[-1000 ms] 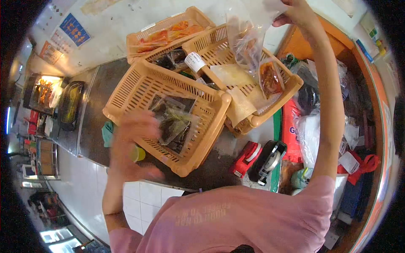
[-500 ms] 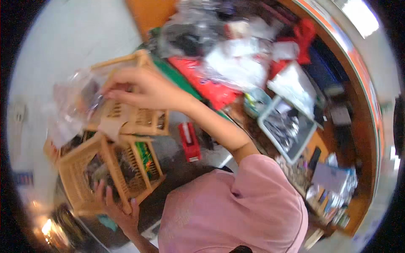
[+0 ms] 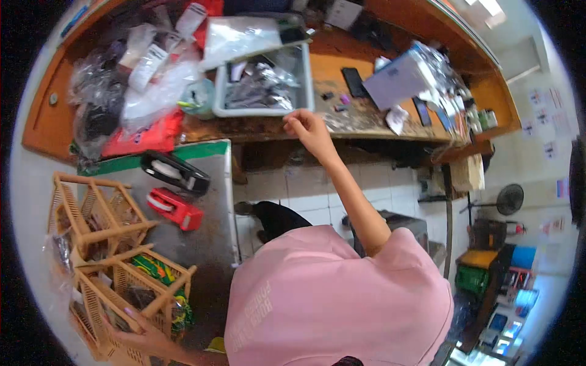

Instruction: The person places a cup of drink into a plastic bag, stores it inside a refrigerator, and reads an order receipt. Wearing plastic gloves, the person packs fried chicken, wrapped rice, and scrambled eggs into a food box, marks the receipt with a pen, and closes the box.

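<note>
My right hand (image 3: 307, 131) is above the front edge of a grey plastic tray (image 3: 262, 112). Its fingers are curled together, and anything between them is hidden. Dark, shiny plastic-wrapped items (image 3: 259, 85) fill the tray. At the lower left, my left hand (image 3: 143, 337) lies against a slatted wooden rack (image 3: 101, 293), fingers stretched out and partly blurred. Green and yellow packets (image 3: 152, 268) sit in this rack. A second slatted wooden rack (image 3: 79, 213) stands just behind it.
A red stapler (image 3: 174, 208) and a black tape dispenser (image 3: 176, 173) lie on the grey table. Clear plastic bags (image 3: 152, 91) and red packaging (image 3: 143, 141) are heaped at the back left. A black phone (image 3: 354, 82) and a lilac folder (image 3: 400, 82) rest on the wooden desk.
My right hand has left the plastic-wrapped item by the racks and moved right to the tray. The view has swung right. My left hand stays by the front rack.
</note>
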`<state>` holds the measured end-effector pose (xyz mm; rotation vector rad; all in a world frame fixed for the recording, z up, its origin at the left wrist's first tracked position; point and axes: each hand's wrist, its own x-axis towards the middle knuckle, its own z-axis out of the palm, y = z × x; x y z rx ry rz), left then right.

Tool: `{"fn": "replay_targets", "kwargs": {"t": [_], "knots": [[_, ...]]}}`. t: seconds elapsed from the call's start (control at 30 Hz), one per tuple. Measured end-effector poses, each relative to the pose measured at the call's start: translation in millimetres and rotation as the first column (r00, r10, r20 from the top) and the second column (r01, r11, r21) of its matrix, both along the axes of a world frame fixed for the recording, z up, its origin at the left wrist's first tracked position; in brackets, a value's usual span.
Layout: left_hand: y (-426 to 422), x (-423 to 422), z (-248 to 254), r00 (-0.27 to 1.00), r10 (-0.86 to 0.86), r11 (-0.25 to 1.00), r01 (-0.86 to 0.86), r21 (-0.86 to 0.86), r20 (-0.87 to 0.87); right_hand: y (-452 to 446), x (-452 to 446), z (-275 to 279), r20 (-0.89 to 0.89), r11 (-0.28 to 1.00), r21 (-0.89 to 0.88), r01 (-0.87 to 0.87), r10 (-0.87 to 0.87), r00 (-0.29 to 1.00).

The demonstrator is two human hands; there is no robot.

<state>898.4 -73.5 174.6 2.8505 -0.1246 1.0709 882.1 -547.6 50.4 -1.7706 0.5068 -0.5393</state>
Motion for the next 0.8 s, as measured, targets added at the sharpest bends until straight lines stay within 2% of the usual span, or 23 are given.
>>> {"fn": "replay_targets", "kwargs": {"t": [0.07, 0.1, 0.13, 0.2, 0.27, 0.33, 0.37, 0.4, 0.43, 0.5, 0.53, 0.57, 0.6, 0.63, 0.67, 0.7, 0.73, 0.77, 0.8], "knots": [[6.6, 3.3, -2.9, 0.999, -0.034, 0.999, 0.034, 0.021, 0.016, 8.9, -49.4, -6.7, -0.053, 0.998, -0.060, -0.022, 0.019, 0.998], [10.3, 6.7, -6.0, 0.995, -0.065, 0.996, 0.060, 0.059, 0.081, 14.1, -70.6, -11.4, -0.129, 0.998, -0.051, -0.038, 0.031, 0.991], [10.2, 8.5, -8.0, 0.987, -0.114, 0.993, 0.111, 0.036, 0.116, 19.1, -88.0, -25.5, -0.128, 0.993, -0.110, -0.031, 0.017, 0.992], [11.0, 1.6, -9.1, 0.965, -0.182, 0.983, 0.185, 0.003, 0.190, 34.8, -119.5, -57.7, -0.124, 0.996, 0.079, -0.033, 0.043, 0.991], [8.5, -21.5, -13.0, 0.947, -0.189, 0.950, 0.244, -0.195, 0.260, 61.8, -138.7, -67.4, -0.184, 0.996, 0.063, -0.064, 0.074, 0.980], [-11.6, -63.4, -27.3, 0.920, -0.208, 0.884, 0.321, -0.339, 0.331, 89.4, -147.7, -84.6, -0.123, 0.982, 0.061, -0.177, 0.184, 0.975], [-18.7, -93.9, -43.8, 0.934, -0.218, 0.762, 0.344, -0.548, 0.284, 100.7, -150.9, -80.0, -0.135, 0.957, 0.101, -0.271, 0.284, 0.949], [-19.0, -126.5, -66.3, 0.959, -0.249, 0.753, 0.279, -0.596, 0.134, 111.1, -155.7, -74.8, -0.147, 0.918, 0.145, -0.368, 0.388, 0.910], [-36.4, -160.5, -83.4, 0.961, -0.276, 0.667, 0.215, -0.713, 0.031, 119.5, -161.3, -75.7, -0.131, 0.885, 0.173, -0.433, 0.457, 0.880], [-69.0, -231.5, -117.4, 0.932, -0.320, 0.480, 0.006, -0.877, -0.168, 139.0, -162.6, -76.6, -0.090, 0.757, 0.218, -0.616, 0.644, 0.760], [-72.7, -264.6, -134.7, 0.869, -0.469, 0.577, 0.166, -0.800, -0.158, 148.3, -165.3, -84.5, -0.083, 0.713, 0.213, -0.668, 0.695, 0.715], [-81.6, -298.0, -143.8, 0.796, -0.511, 0.520, -0.014, -0.854, -0.324, 157.1, -168.9, -105.2, -0.073, 0.642, 0.215, -0.736, 0.762, 0.644], [-91.4, -332.9, -152.7, 0.690, -0.541, 0.488, -0.209, -0.848, -0.481, 163.9, -171.8, -131.7, -0.136, 0.558, 0.193, -0.807, 0.830, 0.541], [-90.6, -367.8, -171.3, 0.552, -0.574, 0.469, -0.384, -0.795, -0.605, 169.2, -181.4, -135.3, -0.266, 0.483, 0.008, -0.875, 0.845, 0.464], [-91.5, -403.3, -189.7, 0.383, -0.596, 0.476, -0.539, -0.695, -0.705, 172.2, -191.2, -150.0, -0.265, 0.354, -0.028, -0.935, 0.899, 0.348], [-98.0, -427.3, -193.8, 0.554, -0.574, 0.390, -0.463, -0.796, -0.603, 178.3, -203.5, -160.6, -0.386, 0.295, 0.024, -0.955, 0.884, 0.263], [-106.1, -450.7, -197.9, 0.695, -0.537, 0.325, -0.352, -0.878, -0.478, 184.5, -216.5, -138.0, -0.389, 0.079, -0.143, -0.987, 0.912, 0.130], [-104.3, -473.8, -198.0, 0.757, -0.436, 0.387, -0.331, -0.861, -0.487, 194.0, -230.1, -145.1, -0.417, 0.066, 0.113, -0.991, 0.909, 0.013], [-103.1, -495.5, -198.4, 0.808, -0.326, 0.450, -0.323, -0.833, -0.490, 200.9, -245.8, -163.9, -0.432, 0.009, 0.239, -0.971, 0.896, -0.098]]}}
